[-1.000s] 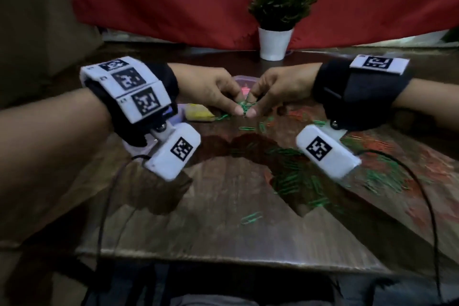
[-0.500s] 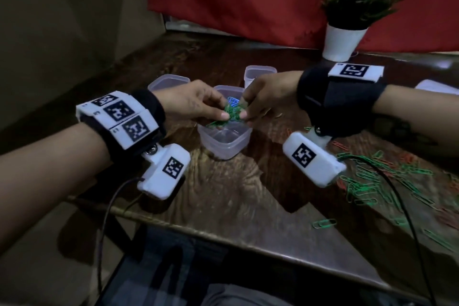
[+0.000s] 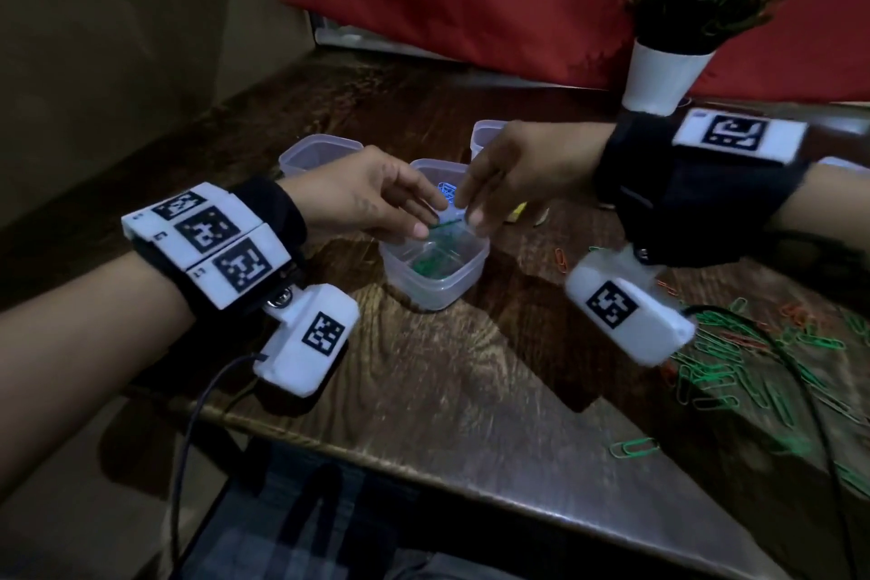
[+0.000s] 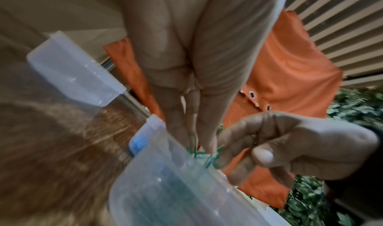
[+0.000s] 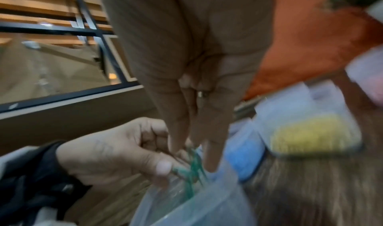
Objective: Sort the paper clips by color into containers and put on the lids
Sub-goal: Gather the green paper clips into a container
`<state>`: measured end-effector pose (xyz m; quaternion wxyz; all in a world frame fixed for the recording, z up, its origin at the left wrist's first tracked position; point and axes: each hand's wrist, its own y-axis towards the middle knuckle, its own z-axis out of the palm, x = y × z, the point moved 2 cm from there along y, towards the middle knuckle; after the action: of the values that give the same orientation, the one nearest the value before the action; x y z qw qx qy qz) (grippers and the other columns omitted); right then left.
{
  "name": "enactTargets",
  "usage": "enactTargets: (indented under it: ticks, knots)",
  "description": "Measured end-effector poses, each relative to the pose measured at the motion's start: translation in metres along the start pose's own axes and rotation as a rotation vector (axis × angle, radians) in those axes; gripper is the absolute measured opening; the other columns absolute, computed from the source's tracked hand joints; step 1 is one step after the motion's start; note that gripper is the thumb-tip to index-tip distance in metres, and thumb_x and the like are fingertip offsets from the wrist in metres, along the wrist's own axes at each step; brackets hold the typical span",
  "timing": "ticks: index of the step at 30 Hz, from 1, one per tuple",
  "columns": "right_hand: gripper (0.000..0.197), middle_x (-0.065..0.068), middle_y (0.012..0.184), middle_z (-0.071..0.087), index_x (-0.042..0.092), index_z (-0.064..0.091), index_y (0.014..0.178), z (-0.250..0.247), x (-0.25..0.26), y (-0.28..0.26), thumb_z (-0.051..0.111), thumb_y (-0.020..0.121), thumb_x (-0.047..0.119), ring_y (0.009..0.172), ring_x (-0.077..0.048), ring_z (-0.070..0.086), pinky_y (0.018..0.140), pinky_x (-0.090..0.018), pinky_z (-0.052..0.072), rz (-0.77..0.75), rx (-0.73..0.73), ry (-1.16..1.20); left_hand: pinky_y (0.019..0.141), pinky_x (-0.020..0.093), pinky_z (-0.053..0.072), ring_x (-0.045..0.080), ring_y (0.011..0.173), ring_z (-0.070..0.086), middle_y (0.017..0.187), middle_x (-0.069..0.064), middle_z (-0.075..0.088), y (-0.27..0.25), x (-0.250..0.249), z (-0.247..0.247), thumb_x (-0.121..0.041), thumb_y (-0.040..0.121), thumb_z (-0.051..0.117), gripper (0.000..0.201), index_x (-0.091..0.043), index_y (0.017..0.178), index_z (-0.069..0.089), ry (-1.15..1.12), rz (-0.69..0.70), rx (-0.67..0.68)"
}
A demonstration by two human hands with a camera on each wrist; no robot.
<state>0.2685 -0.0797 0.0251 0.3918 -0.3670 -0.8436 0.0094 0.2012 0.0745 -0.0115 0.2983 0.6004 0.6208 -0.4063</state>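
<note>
A clear container (image 3: 463, 271) stands mid-table with green paper clips (image 3: 430, 266) lying in its bottom. Both hands meet just above its far rim. My left hand (image 3: 426, 226) pinches a few green clips (image 4: 209, 159) at its fingertips, thumb underneath. My right hand (image 3: 471, 214) faces it, fingers pointing down and touching the same small bunch (image 5: 192, 169). Right behind stands a container of blue clips (image 3: 447, 192). Both wrist views are blurred by motion.
An empty clear container (image 3: 315, 153) sits at the left and another (image 3: 485, 132) behind my right hand. A container of yellow clips (image 5: 311, 132) lies by the blue one. Loose green and red clips (image 3: 734, 358) cover the right of the table. A potted plant (image 3: 664, 75) stands at the back.
Both hands carried a bunch of green clips from the pile to the clear container. Most of the bunch now lies inside it, and the head view has swung left.
</note>
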Motion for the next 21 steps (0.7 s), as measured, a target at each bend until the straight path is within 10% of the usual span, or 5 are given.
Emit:
enactTargets:
  ticks: [6,14,21]
  knots:
    - [0.017,-0.01,0.09,0.069,0.011,0.068,0.097,-0.056,-0.031,-0.046,0.066,0.081,0.004,0.064,-0.006,0.061,0.045,-0.013,0.049,0.052,-0.199,-0.094,0.059,0.016,0.053,0.012,0.075,0.068,0.089,0.011,0.07,0.001,-0.019,-0.007,0.008,0.08,0.063,0.023,-0.011,0.092,0.066,0.317,0.095,-0.113]
    - [0.026,-0.013,0.096,0.068,0.007,0.064,0.107,-0.12,-0.162,-0.145,0.064,0.082,0.001,0.07,-0.018,0.057,0.042,-0.02,0.048,0.593,-0.25,-0.362,0.061,0.002,0.038,-0.014,0.065,0.058,0.074,-0.016,0.065,0.025,-0.116,0.09,-0.017,0.074,0.074,0.016,-0.027,0.084,0.067,0.714,0.448,0.091]
    - [0.053,-0.016,0.109,0.064,0.012,0.049,0.119,-0.075,-0.223,-0.225,0.076,0.074,0.011,0.071,-0.013,0.059,0.044,-0.019,0.05,0.735,-0.07,-0.244,0.063,0.025,0.038,0.014,0.083,0.05,0.082,-0.009,0.053,0.08,-0.136,0.195,-0.036,0.062,0.083,0.053,-0.018,0.102,0.054,1.109,0.234,0.437]
